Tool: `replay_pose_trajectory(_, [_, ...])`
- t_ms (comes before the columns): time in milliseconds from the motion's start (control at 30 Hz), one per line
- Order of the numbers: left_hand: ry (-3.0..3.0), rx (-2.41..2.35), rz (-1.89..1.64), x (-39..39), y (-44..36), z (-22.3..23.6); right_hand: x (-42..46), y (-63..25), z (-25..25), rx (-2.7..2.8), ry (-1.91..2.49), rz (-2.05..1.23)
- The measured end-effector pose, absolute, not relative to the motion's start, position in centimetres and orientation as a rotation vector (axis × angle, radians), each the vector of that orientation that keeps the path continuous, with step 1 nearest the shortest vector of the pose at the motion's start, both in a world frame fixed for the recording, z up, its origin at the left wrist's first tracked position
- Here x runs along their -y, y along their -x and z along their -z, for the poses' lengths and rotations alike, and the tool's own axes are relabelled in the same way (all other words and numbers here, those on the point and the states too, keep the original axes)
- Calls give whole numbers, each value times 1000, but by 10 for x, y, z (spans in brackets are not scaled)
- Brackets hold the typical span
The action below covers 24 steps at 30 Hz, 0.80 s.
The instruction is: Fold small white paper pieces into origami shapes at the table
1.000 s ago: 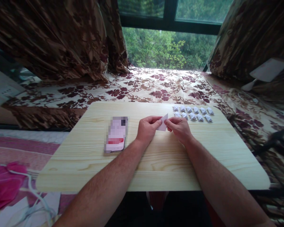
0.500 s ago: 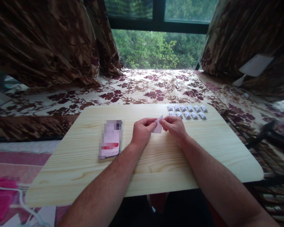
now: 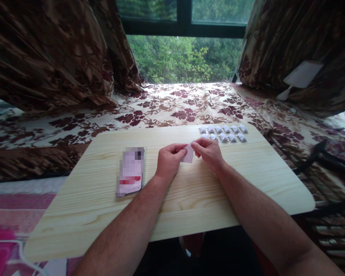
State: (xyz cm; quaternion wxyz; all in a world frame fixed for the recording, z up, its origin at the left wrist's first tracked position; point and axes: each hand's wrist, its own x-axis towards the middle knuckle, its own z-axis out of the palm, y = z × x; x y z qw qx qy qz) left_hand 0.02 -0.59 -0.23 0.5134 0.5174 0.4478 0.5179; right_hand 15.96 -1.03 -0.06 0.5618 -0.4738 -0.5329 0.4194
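Observation:
A small piece of white paper (image 3: 187,155) is held just above the middle of the table. My left hand (image 3: 170,158) pinches its left side between thumb and fingers. The upper right corner is pinched by my right hand (image 3: 208,152). Whether the sheet has creases or folded layers is too small to tell. Just beyond my right hand, several small folded white paper pieces (image 3: 223,137) with raised points sit in two rows near the table's far edge.
The light wooden table (image 3: 103,226) has rounded corners. On it, left of my left hand, lies a phone (image 3: 131,172), partly blurred out. Behind stands a ledge with floral cloth (image 3: 175,101) under a window. A white lamp (image 3: 303,74) is at the far right.
The view has shifted slightly, so the table and its contents appear a little further left. Both hands keep their pinch on the paper, whose angle has changed slightly.

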Motion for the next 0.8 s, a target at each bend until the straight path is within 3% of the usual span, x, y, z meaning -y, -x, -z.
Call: replay_pose_trajectory(800, [-1295,-1089,-1229,5,-2,4,10,-160,-1,1177,1087,-958])
